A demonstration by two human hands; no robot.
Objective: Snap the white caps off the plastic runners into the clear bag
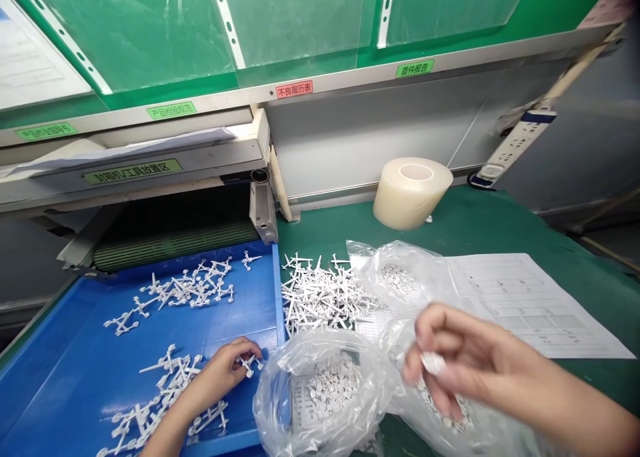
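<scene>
My left hand [225, 370] rests in the blue tray [75, 337], fingers pinched on a small white plastic sprue piece [249, 363]. Raised over the clear plastic bags, my right hand [460, 363] is blurred by motion, with its fingers curled round a small white part [433, 362]. One open bag [325, 390] below it holds several small white round parts. A second bag [400, 277] lies behind it. More white sprue pieces [185, 287] are scattered in the tray, and a pile of sprues [320, 297] lies on the green mat.
A roll of clear film [411, 191] stands at the back of the green mat [500, 223]. A printed sheet [525, 303] lies to the right. A conveyor outlet [175, 243] feeds the tray. A power strip [515, 143] leans against the wall.
</scene>
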